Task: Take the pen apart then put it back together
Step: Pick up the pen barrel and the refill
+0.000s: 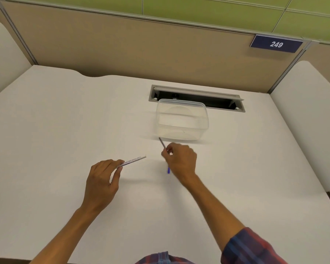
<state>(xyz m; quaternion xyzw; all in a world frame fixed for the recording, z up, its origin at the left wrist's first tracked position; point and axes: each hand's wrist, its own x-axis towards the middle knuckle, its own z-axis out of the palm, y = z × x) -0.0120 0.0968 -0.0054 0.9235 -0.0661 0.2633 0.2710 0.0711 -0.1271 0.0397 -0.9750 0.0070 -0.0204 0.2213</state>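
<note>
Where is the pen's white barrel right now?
In the head view, the white barrel is pinched in the left hand, left of centre over the desk, apart from the right hand.

Bright, even light falls from above, and the white table (65, 121) shows no glare. Faint soft shadows lie under both hands and at the tub (182, 120). The right hand (181, 161) is slightly motion-blurred. Wide-angle distortion bends the divider (122, 44) toward 12 o'clock.

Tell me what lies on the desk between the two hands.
Head view: nothing but bare white desk between the left hand, gripping the pen barrel, and the right hand, holding the refill.
</note>
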